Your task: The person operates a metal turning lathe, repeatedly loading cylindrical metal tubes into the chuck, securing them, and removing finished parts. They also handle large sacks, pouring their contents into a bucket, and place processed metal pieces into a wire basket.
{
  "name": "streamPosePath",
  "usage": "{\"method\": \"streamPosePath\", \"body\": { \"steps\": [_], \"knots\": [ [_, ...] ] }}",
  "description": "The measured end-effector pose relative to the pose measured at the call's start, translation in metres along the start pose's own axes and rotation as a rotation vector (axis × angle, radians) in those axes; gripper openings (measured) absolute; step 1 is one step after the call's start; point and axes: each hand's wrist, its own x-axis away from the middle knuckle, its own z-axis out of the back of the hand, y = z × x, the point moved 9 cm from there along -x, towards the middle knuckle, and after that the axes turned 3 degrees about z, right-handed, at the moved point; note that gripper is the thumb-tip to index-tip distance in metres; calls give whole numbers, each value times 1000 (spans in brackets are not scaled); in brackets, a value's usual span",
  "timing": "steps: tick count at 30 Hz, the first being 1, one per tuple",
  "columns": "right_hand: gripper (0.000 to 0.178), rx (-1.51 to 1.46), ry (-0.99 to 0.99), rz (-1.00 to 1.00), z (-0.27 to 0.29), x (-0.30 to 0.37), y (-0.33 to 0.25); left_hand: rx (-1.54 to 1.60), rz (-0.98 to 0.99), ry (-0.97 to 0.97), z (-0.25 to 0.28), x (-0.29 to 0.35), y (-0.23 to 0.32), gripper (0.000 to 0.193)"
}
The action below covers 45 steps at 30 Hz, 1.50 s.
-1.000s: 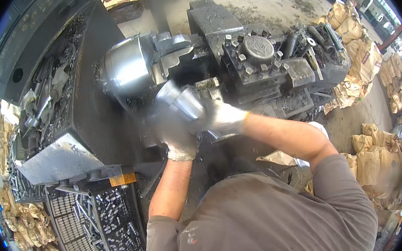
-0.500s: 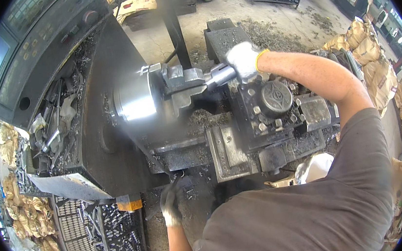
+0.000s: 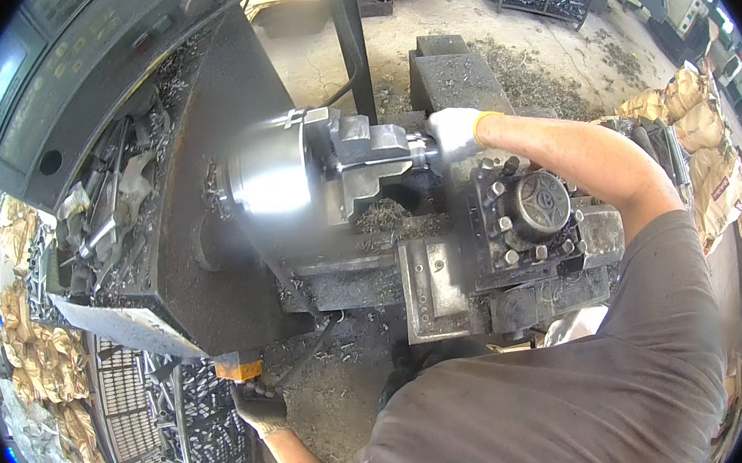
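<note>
In a white glove, my right hand (image 3: pixel 456 132) is closed round the outer end of a short, shiny metal cylinder (image 3: pixel 421 150). Its other end sits at the stepped jaws (image 3: pixel 371 146) of a lathe chuck (image 3: pixel 274 171); how deep it goes between them is hidden. Low on the left, my left hand (image 3: pixel 261 410), in a dark-stained glove, is just under an orange block (image 3: pixel 239 369). Its fingers look curled at the lower end of a slanting dark lever (image 3: pixel 307 354), partly hidden by the hand.
A bolted tool post (image 3: pixel 536 205) stands below my right forearm. Metal chips (image 3: pixel 383 216) lie under the chuck. Beside my left hand is a crate (image 3: pixel 126 393) with many small metal parts. Brown paper sacks (image 3: pixel 710 142) stand on the right.
My right hand has moved the cylinder leftward, closer into the chuck jaws. My left hand has swung left and down to beneath the orange block, the lever's end with it. The view has shifted slightly.
</note>
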Motion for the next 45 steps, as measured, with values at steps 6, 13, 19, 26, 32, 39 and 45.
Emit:
{"method": "streamPosePath", "body": {
  "steps": [6,13,19,26,32,39,45],
  "knots": [
    [64,-352,254,160,9,20,-9,-402,-417,159,-38,27,30,24],
    [43,-527,789,34,57,187,-41,-922,-861,499,-20,62,63,48],
    [28,-925,906,59,-31,306,-115,-1074,-1860,26,-290,175,103,38],
    [35,-1157,660,-8,-134,295,-115,-1711,-1706,178,-580,80,158,76],
    [39,-1213,428,28,-176,284,-120,-1960,-1319,256,-601,34,141,85],
    [37,-1092,117,213,-217,232,-188,-1738,-1164,-310,-285,143,-58,30],
    [29,-852,-110,646,-268,190,-347,-1245,60,908,291,296,-163,41]
  ]
}}
